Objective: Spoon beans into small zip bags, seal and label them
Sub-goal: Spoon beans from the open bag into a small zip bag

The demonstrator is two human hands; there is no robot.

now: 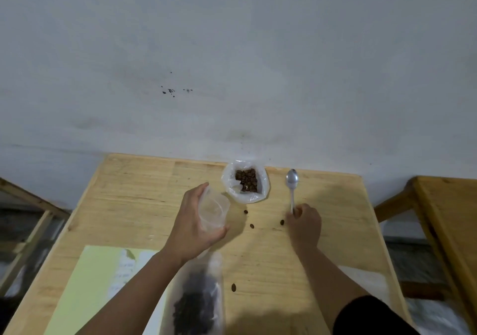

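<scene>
Wood-grain table (322, 244) sat against a grey wall (232, 50), with a pale green sheet (85, 283) and a blurred clear bag of dark beans (196, 301) nearest, the left forearm crossing over both. At the far edge stood an open white bag of brown beans (246, 180); loose beans (252, 225) lay between the hands. Left hand (193, 229) gripped an empty clear zip bag (213, 212), fingers curled round it, and right hand (304, 222) pinched the handle of a metal spoon (292, 187) lying flat.

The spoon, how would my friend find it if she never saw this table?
Start at the wooden table and look to its far edge by the grey wall. Right of the open plastic bag of brown beans lies the spoon, bowl toward the wall, its handle end held by the right hand. It is the only shiny metal thing there.
</scene>
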